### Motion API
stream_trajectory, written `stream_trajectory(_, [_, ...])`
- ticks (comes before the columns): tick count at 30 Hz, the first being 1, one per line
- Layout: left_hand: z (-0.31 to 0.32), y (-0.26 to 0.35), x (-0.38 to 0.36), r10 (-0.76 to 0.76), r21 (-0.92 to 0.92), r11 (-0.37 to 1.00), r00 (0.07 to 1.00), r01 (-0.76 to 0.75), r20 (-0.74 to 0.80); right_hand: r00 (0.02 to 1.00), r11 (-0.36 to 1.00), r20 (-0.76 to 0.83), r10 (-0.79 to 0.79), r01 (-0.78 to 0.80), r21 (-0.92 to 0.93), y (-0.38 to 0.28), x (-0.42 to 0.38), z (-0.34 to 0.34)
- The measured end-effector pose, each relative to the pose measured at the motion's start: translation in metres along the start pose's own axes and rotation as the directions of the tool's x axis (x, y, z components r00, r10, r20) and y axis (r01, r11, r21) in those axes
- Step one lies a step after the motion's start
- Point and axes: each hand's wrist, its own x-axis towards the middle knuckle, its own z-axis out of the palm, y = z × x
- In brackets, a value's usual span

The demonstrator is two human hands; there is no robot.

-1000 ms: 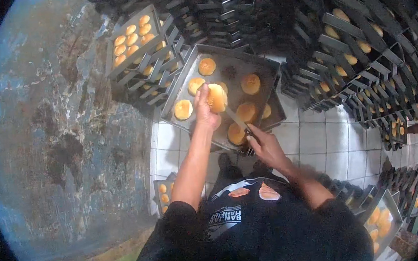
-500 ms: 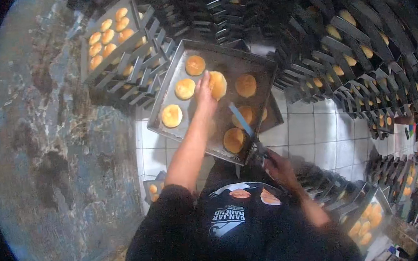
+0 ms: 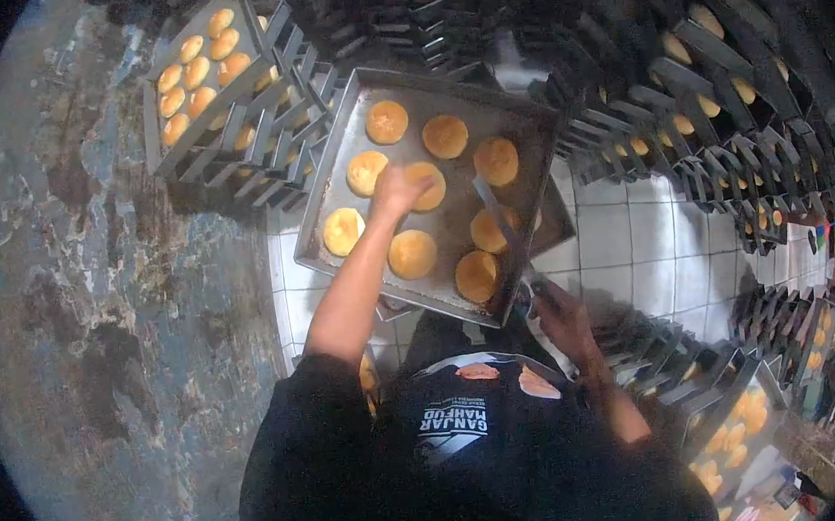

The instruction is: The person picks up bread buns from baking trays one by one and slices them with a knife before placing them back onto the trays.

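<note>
A dark square baking tray (image 3: 332,158) in front of me holds several round golden buns, among them one bun (image 3: 445,137) near the far edge. My left hand (image 3: 399,192) reaches over the tray, its fingers closed on the middle bun (image 3: 428,187) and partly covering it. Beside the tray's near right corner, my right hand (image 3: 562,319) grips a long knife (image 3: 500,214) by its dark handle. The blade slants up and left over the buns on the right side.
To the upper left stands a stack of trays (image 3: 208,70) with buns, beside a worn wall-like surface (image 3: 109,290). More stacked trays (image 3: 712,81) rise on the right. Another tray of buns (image 3: 736,441) lies at lower right. White floor tiles (image 3: 626,230) show between stacks.
The bun that my left hand held raised is no longer lifted, and a bun now shows near the far edge. My left hand has moved slightly nearer. The knife has shifted right.
</note>
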Motion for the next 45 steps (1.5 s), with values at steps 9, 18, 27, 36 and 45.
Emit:
stream_trajectory(9, [0.001,0.027,-0.078,-0.080,-0.761,0.642,0.995,0.094,0.055,0.969,0.960,-0.081,-0.233,0.242,0.138,-0.071,0.019,-0.010])
stream_trajectory(18, [-0.023,0.037,-0.103,-0.123,-0.960,-0.254,0.989,-0.115,-0.086,0.846,0.805,-0.147,-0.513,0.533,0.261,-0.099,0.023,0.002])
stream_trajectory(27, [-0.035,0.060,-0.103,-0.134,-0.952,-0.228,0.975,-0.205,-0.178,0.849,0.837,-0.109,-0.517,0.528,0.142,-0.105,-0.014,-0.014])
stream_trajectory(36, [-0.025,0.062,-0.096,-0.167,-0.952,-0.255,0.977,-0.172,-0.132,0.876,0.857,-0.116,-0.468,0.482,0.184,-0.093,-0.019,-0.012])
stream_trajectory(45, [-0.027,0.073,-0.108,-0.125,-0.967,-0.210,0.985,-0.144,-0.120,0.877,0.875,-0.140,-0.459,0.473,0.097,-0.118,-0.005,-0.004])
